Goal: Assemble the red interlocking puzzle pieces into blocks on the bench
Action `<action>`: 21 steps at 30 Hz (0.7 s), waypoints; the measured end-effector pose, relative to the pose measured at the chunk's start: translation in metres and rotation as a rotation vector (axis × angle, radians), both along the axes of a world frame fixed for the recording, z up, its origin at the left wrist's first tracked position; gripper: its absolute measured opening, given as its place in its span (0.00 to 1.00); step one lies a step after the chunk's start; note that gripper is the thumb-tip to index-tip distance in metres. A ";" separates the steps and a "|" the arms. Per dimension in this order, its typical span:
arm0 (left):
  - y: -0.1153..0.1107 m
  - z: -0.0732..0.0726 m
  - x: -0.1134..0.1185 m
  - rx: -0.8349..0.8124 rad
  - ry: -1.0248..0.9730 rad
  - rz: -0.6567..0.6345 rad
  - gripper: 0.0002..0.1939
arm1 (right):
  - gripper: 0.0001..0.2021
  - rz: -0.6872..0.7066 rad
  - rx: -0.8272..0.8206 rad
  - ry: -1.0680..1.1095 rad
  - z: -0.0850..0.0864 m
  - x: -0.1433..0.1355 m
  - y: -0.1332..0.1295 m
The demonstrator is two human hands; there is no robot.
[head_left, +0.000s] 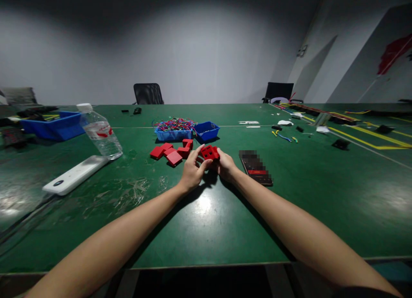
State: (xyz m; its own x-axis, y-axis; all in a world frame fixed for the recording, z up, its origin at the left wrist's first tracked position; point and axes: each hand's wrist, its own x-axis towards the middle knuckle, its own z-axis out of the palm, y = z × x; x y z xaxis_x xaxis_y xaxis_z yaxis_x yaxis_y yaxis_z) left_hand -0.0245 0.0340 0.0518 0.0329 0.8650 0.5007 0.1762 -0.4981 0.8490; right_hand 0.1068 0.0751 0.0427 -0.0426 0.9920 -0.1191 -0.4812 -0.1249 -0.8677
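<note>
Between my two hands, just above the green table, is a red plastic housing with square openings on its near face. My left hand grips it from the left with thumb and fingers. From the right, my right hand is closed around its other end, and its fingertips are partly hidden. Several red blocks of similar colour lie loose to the left of my hands. Behind them stand a blue bin heaped with coloured wires and a smaller blue bin with small pieces inside.
A phone lies right of my right hand. To the left are a tilted water bottle and a white device with a cable. A larger blue bin sits far left. Wire scraps and yellow strips lie right.
</note>
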 end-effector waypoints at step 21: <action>0.026 -0.004 -0.007 -0.394 -0.372 0.190 0.33 | 0.14 0.031 0.063 -0.050 0.009 -0.002 -0.013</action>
State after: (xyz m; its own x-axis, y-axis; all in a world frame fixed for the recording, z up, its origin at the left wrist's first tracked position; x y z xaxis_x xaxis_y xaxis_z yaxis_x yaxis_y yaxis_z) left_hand -0.0318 0.0596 0.0474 -0.2586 0.9620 0.0875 -0.1144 -0.1205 0.9861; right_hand 0.1046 0.0620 0.0522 -0.0689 0.9959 -0.0588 -0.4342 -0.0830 -0.8970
